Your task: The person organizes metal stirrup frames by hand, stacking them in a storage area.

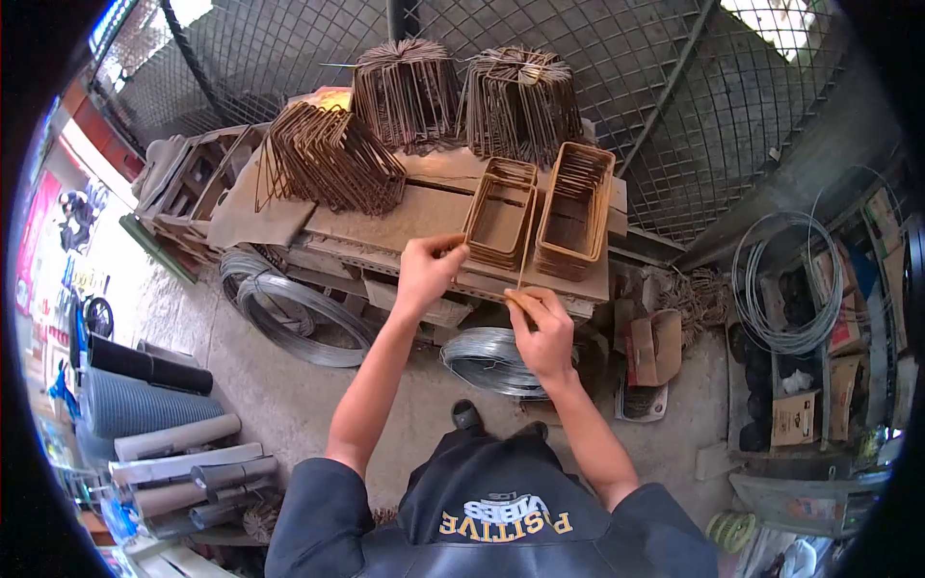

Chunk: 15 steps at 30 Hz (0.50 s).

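Two stacks of rusty rectangular wire frames lie on the wooden table, the left stack beside the right stack. At the front left corner of the left stack is my left hand, its thumb and fingers pinched together at the frame's edge. My right hand is closed just in front of the gap between the stacks, its fingertips pinching the lower end of a thin rusty rod that reaches up between them.
Behind stand bundles of bent rods on the table. Wire coils lie below its front edge. Mesh fencing rises behind. Rolls lie left; a cardboard box sits right.
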Each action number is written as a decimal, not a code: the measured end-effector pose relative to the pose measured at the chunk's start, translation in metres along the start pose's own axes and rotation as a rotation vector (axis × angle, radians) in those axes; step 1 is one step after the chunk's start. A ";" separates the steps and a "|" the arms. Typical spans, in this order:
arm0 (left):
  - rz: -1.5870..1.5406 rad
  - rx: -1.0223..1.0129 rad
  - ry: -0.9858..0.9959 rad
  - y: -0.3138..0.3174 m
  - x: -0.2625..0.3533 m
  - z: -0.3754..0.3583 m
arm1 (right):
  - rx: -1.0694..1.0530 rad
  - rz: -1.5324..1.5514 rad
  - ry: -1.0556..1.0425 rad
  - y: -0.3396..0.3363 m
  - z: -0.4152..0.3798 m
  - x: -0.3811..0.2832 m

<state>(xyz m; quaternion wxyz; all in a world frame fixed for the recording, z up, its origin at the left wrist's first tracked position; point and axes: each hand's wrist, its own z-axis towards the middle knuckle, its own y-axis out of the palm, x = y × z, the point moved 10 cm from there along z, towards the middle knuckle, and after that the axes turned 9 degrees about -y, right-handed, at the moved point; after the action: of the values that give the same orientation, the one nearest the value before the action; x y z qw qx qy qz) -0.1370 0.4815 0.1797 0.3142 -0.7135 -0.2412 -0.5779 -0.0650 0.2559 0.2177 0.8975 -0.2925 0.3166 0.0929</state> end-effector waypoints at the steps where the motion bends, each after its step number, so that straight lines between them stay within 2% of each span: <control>1: 0.023 -0.008 -0.001 -0.002 0.008 0.008 | 0.014 -0.052 -0.016 0.003 0.007 -0.002; 4: 0.098 -0.027 0.020 -0.004 0.023 0.036 | 0.043 -0.111 0.020 0.013 0.023 0.000; 6: 0.163 -0.028 0.123 -0.002 0.030 0.056 | 0.085 -0.182 0.032 0.016 0.032 0.002; 13: 0.303 -0.027 0.024 0.005 0.021 0.105 | 0.158 -0.239 0.110 0.033 0.050 0.020; 15: 0.317 -0.024 0.026 0.008 0.014 0.115 | 0.122 -0.239 0.200 0.038 0.052 0.026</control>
<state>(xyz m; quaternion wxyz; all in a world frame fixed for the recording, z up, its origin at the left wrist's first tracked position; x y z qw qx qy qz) -0.0513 0.5594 0.1763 0.3960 -0.7389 -0.1144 -0.5331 -0.0307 0.3165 0.2166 0.8822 -0.2809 0.3725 -0.0636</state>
